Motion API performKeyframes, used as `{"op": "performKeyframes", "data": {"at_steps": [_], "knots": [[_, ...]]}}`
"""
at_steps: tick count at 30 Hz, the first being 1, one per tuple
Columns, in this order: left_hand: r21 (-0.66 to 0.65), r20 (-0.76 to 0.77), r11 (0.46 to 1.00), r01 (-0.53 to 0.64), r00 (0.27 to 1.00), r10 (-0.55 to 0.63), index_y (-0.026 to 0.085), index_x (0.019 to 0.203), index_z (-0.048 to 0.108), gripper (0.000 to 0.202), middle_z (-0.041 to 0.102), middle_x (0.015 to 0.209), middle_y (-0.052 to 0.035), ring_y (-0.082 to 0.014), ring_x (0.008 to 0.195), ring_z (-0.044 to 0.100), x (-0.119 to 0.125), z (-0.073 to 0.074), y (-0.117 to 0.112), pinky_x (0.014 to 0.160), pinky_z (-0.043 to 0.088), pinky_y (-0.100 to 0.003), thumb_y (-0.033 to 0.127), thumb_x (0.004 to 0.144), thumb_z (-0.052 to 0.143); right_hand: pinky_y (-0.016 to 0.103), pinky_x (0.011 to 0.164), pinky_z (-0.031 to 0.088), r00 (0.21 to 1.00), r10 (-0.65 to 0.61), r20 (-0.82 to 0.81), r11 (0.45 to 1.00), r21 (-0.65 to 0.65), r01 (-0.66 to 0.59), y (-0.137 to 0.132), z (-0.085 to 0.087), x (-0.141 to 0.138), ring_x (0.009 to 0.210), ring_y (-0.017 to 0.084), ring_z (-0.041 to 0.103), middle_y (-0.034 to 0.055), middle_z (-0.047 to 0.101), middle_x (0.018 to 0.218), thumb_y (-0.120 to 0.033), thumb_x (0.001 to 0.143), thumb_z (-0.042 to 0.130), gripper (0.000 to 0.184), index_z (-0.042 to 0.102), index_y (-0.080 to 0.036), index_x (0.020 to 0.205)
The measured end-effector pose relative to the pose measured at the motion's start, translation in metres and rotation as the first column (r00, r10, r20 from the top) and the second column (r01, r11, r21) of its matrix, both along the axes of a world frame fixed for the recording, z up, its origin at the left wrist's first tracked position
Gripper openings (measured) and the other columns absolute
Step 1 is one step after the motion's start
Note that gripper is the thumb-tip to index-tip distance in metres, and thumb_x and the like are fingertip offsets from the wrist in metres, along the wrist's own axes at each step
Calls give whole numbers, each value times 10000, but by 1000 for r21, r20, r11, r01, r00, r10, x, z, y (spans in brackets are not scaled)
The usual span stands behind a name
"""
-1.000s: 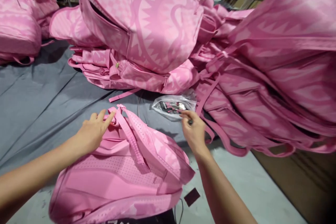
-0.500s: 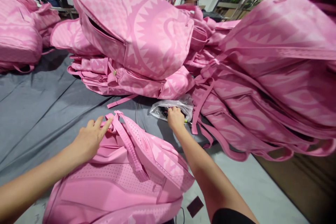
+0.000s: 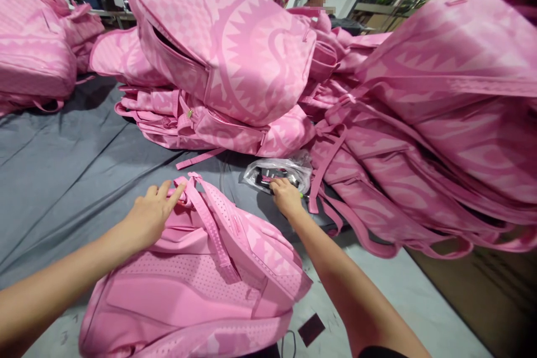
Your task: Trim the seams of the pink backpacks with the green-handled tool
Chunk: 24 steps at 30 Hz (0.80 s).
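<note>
A pink backpack (image 3: 176,296) lies in front of me, its padded, dotted back panel and shoulder straps facing up. My left hand (image 3: 153,212) is at the backpack's top end, fingers bent over the strap and loop there; its thumb is hidden. Past the backpack, a clear plastic bag (image 3: 304,170) gapes open with small black pieces (image 3: 268,173) inside. My right hand (image 3: 287,197) reaches to the near rim of this bag, fingers pressed together. What they pinch is hidden. Something small and bright green shows beside that hand.
Stacked pink backpacks (image 3: 235,67) with a shark-mouth print rise behind the plastic bag. More backpacks (image 3: 398,151) are heaped on the right, others (image 3: 33,56) at far left. Grey cloth (image 3: 54,162) covers the table. A dark square (image 3: 311,329) lies near the front. Several people are in the background.
My right hand has drawn back slightly toward me, uncovering more black pieces in the plastic bag. My left hand stays at the backpack's top. The view has shifted a little.
</note>
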<state>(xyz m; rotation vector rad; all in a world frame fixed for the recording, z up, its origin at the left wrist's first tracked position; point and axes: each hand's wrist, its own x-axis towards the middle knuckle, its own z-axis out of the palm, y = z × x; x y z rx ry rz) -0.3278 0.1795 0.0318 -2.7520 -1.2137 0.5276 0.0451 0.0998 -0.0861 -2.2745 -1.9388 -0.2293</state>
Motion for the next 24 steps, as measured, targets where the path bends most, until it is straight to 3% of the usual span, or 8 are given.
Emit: {"op": "performKeyframes", "data": {"at_steps": [3, 6, 10, 13, 15, 18, 20, 24], "knots": [[-47, 48, 999, -18, 999, 20, 225, 1574, 179, 959, 291, 1581, -189, -353, 1281, 459, -2, 2, 3, 898, 521, -441, 41, 733, 601, 366, 912, 452, 998, -44, -38, 983, 176, 50, -10, 15, -7, 1058, 248, 567, 137, 689, 1132, -22, 838, 425, 338, 683, -141, 1021], [-48, 335, 997, -57, 939, 70, 229, 1511, 355, 745, 222, 1616, -178, -374, 1423, 310, -3, 9, -3, 1057, 403, -545, 160, 818, 620, 438, 955, 475, 997, 1, -77, 934, 357, 27, -27, 40, -34, 1104, 251, 589, 120, 692, 1133, -74, 882, 408, 332, 685, -195, 1017], [-290, 826, 957, 24, 511, 238, 218, 1291, 585, 392, 582, 1355, -119, -256, 1254, 523, 9, 18, -33, 1057, 424, -442, 371, 936, 519, 469, 920, 534, 884, 463, -59, 690, 651, -318, -56, 79, -93, 1109, 259, 632, 75, 717, 1133, -152, 875, 535, 242, 694, -281, 1003], [-697, 712, 653, 296, 394, 581, 192, 1044, 666, 287, 711, 957, -53, -192, 878, 657, 21, 13, -59, 801, 532, -326, 396, 845, 632, 430, 888, 564, 746, 664, -49, 572, 675, -465, -71, 101, -135, 1119, 255, 650, 77, 712, 1183, -149, 878, 569, 309, 675, -303, 1124], [-764, 644, 548, 340, 350, 681, 175, 866, 651, 221, 689, 825, -31, -166, 753, 640, 23, 5, -71, 688, 518, -283, 391, 820, 656, 394, 855, 581, 748, 628, -213, 636, 695, -336, -74, 110, -154, 1077, 243, 677, 97, 705, 1203, -143, 890, 576, 382, 627, -288, 1240], [-712, 702, 665, 225, 211, 681, 180, 779, 599, 243, 660, 767, -9, -145, 706, 612, 17, -8, -81, 629, 482, -253, 409, 846, 646, 324, 738, 598, 607, 457, -650, 837, 544, -48, -74, 116, -174, 883, 212, 726, 93, 745, 1074, -214, 907, 609, 329, 628, -237, 1235], [-656, 753, 738, 158, 207, 625, 187, 750, 575, 266, 639, 719, 2, -137, 666, 592, 8, -13, -86, 601, 463, -249, 417, 875, 624, 273, 623, 576, 457, 359, -814, 927, 370, -70, -72, 118, -185, 729, 189, 716, 48, 759, 879, -284, 905, 624, 166, 705, -211, 1030], [-376, 892, 921, 100, 308, 330, 213, 965, 628, 200, 708, 874, -37, -182, 807, 653, -21, -16, -95, 752, 526, -322, 403, 922, 582, 242, 531, 502, 504, 371, -780, 924, 363, -119, -64, 119, -193, 584, 155, 655, 3, 711, 685, -265, 906, 598, 163, 697, -197, 796]]}}
